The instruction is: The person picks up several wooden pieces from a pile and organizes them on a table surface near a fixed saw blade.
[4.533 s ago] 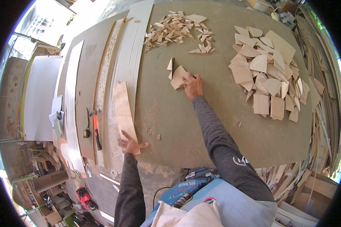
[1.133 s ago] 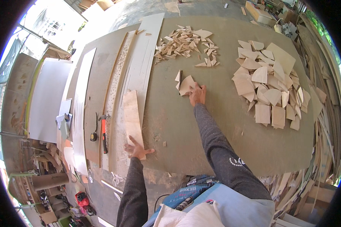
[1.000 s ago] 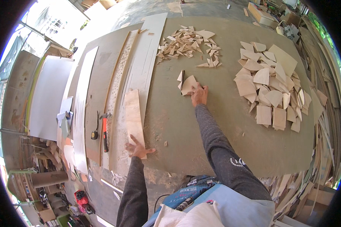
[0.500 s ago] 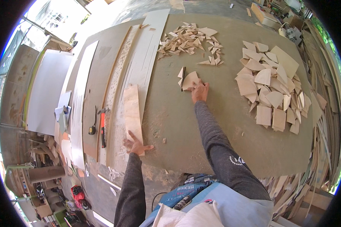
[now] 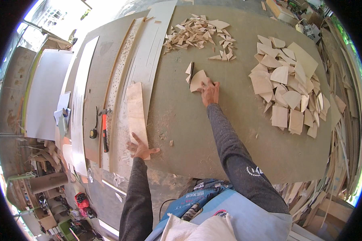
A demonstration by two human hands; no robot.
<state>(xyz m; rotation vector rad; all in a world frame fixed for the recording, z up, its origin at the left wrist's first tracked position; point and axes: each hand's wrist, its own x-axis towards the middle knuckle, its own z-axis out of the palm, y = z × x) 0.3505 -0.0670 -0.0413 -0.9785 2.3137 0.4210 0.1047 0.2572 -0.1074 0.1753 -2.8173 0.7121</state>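
Observation:
My right hand (image 5: 210, 92) has its fingers bent onto the near edge of a fan-shaped plywood piece (image 5: 198, 80) lying on the large board-like work surface (image 5: 181, 136). Against that piece's left side is a thin dark strip or blade (image 5: 192, 73), whose kind I cannot make out. Small pale wood slivers (image 5: 188, 71) sit just left of it. My left hand (image 5: 140, 148) rests with fingers spread on the near end of a long plywood strip (image 5: 135, 108).
Small triangular offcuts (image 5: 191, 32) are heaped at the far middle, larger curved plywood pieces (image 5: 285, 78) at the right. Left of the strip lie a hammer (image 5: 105, 130), a tape measure (image 5: 93, 133) and long white boards (image 5: 84, 108). Stacked wood (image 5: 342, 132) borders the right side.
The whole view has shifted a little, so the table appears higher in it. My right hand stays on the fan-shaped piece and my left on the plywood strip.

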